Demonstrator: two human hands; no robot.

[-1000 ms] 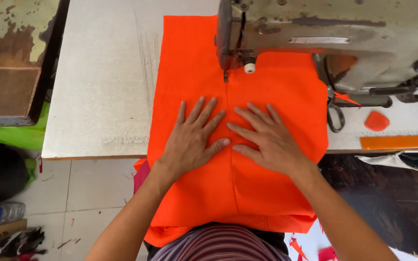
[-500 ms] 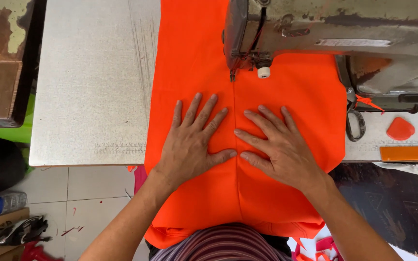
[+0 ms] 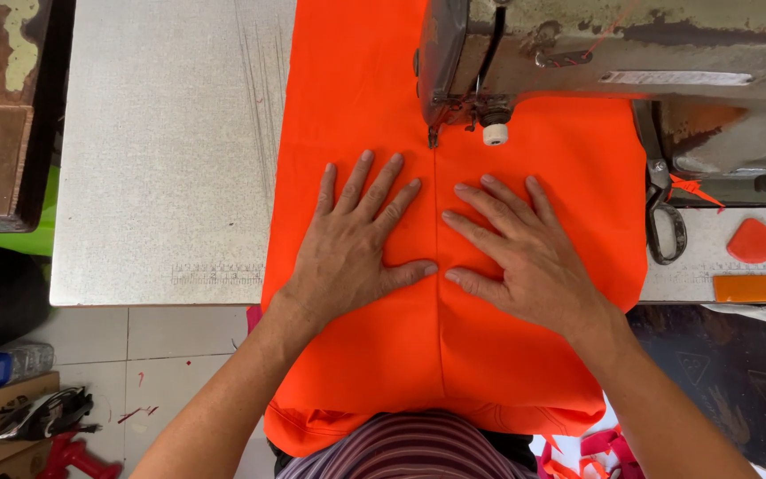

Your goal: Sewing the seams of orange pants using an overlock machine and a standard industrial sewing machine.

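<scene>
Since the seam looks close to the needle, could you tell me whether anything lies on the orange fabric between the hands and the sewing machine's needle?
Nothing visible does. The left hand and right hand press flat on the bright orange fabric, either side of its centre seam, and only bare cloth lies between the fingertips and the worn grey sewing machine's needle.

A bright orange cloth (image 3: 454, 293) is seen in the middle. The table (image 3: 161, 160) under it is pale grey with tiny speckles. At twelve o'clock a dull grey sewing machine (image 3: 613, 53) is marked with brown rust, and a small white knob (image 3: 495, 135) is seen below it. At three o'clock an orange chalk piece (image 3: 753, 240) and an orange strip (image 3: 760, 288) are seen. At six o'clock a shirt (image 3: 410, 448) is striped in dark red and grey. At nine o'clock a green patch (image 3: 28, 238) is seen.
</scene>
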